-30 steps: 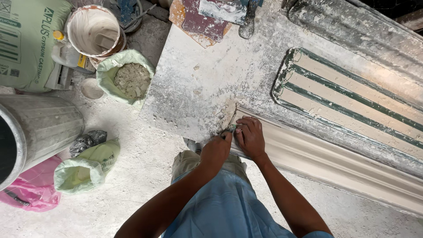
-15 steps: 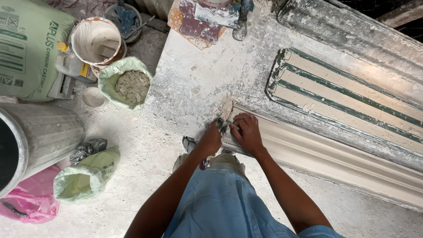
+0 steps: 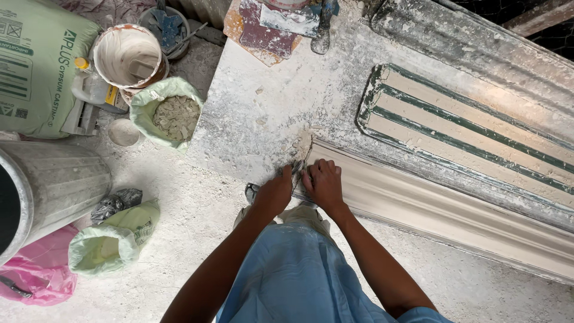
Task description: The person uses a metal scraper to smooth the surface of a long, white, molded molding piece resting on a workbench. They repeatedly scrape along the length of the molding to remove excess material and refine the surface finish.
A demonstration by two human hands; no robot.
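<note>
Your two hands meet at the near end of one long cream plaster moulding (image 3: 442,209), which lies ridged and smooth along the dusty white tabletop (image 3: 263,113). Your left hand (image 3: 274,194) is closed on a small metal scraping tool (image 3: 296,170), its tip touching the moulding's end. Your right hand (image 3: 324,184) presses flat, fingers curled narrow, on that same end. Behind the moulding sits one striped mould (image 3: 472,137), cream bands between green ribs. On the floor to your left you have two green bags: one (image 3: 170,110) open and full of pale lumps, one (image 3: 113,239) slumped. One white bucket (image 3: 128,57) stands nearby, beside one large green sack (image 3: 39,66) and one ribbed grey bin (image 3: 54,185).
</note>
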